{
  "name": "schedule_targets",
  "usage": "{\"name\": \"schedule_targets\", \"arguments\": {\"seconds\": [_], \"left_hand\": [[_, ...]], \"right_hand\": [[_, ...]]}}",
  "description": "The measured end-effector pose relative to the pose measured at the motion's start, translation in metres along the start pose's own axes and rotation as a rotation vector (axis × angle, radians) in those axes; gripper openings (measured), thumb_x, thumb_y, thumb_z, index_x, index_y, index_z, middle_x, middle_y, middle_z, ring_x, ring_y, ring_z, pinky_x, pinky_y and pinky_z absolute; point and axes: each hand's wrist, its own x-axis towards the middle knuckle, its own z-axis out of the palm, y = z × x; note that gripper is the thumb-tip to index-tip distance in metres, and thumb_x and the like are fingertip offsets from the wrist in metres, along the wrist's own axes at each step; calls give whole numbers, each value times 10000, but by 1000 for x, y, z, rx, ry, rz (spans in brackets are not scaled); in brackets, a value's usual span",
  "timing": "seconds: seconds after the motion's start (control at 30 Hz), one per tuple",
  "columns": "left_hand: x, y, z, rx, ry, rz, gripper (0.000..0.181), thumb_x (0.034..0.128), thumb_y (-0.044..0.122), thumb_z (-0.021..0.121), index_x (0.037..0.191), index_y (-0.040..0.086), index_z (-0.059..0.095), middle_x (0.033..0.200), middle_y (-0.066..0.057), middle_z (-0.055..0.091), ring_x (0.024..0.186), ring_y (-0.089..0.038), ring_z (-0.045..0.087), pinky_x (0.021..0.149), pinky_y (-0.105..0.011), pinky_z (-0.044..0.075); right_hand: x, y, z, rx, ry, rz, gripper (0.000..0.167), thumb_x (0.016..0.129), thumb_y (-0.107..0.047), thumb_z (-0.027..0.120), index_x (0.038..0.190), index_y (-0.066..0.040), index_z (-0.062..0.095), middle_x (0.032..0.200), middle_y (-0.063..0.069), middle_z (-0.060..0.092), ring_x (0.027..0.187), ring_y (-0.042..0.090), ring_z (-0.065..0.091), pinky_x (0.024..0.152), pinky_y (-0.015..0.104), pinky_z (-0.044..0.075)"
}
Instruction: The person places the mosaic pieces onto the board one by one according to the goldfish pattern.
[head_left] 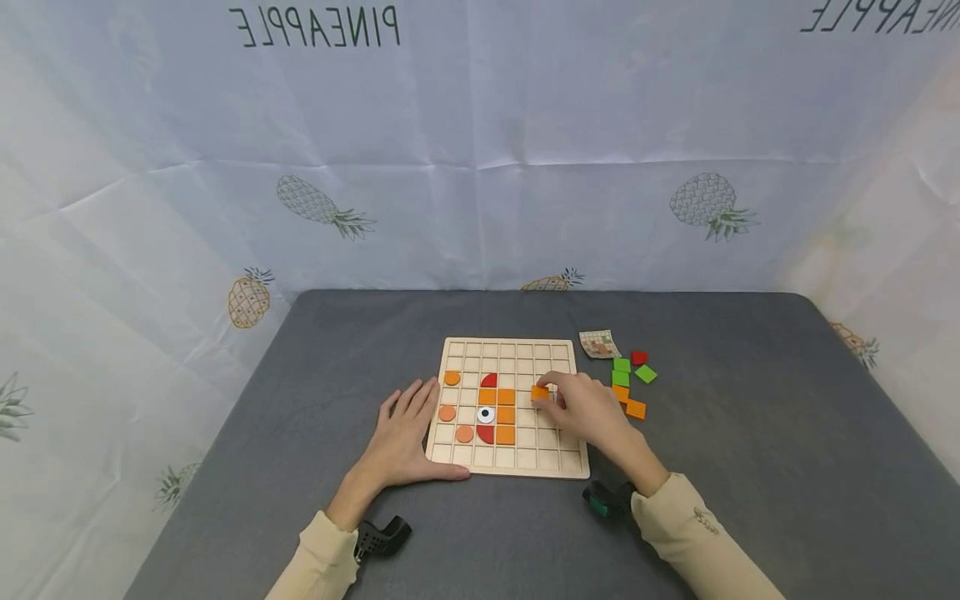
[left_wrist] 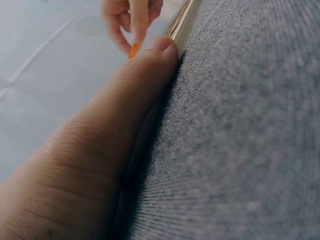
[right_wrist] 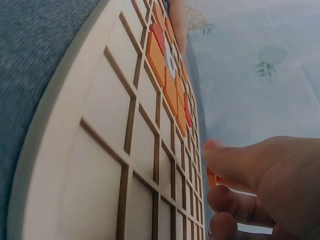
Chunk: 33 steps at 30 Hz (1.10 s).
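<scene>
A wooden grid board point(head_left: 525, 348) lies on the grey table. My left hand point(head_left: 403, 437) rests against its near left corner, fingers along the left edge and thumb along the front edge. Over the right half of the board, my right hand point(head_left: 588, 407) pinches an orange square tile point(head_left: 539, 392) between thumb and fingers; in the left wrist view that tile point(left_wrist: 133, 50) appears above the board. Set in the grid are several orange squares point(head_left: 506, 415), red quarter-round pieces point(head_left: 488, 381), orange discs point(head_left: 452, 377) and a white eye disc point(head_left: 486, 415).
Right of the board lie loose green tiles point(head_left: 621, 377), orange tiles point(head_left: 635, 409) and a red piece point(head_left: 639, 357). A small printed pattern card point(head_left: 598, 343) sits by the far right corner. Behind the table point(head_left: 360, 333) hangs a pineapple-print curtain point(head_left: 480, 225).
</scene>
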Motion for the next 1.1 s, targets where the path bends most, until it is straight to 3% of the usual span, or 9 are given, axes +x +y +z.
{"name": "schedule_targets", "arguments": {"seconds": [0.53,1.1], "left_hand": [[0,1,0,10,-1,-1,1379,637,853,704,1648,84,167,1719,-94,224,1586,-345,206,1226,-609,165],[0,1,0,5,1,-7,1379,635,852,703,1648,83,169,1718,-101,225,1585,-349,205,1225,-611,159]], "right_hand": [[13,-10,15,24,-58,11,306,930,-304,761,1182,-130,748,581,-42,524,482,123,440,448,245,267],[13,-11,18,11,-61,13,276,936,-274,753,1177,-139,749,597,-45,539,493,120,459,448,251,300]]}}
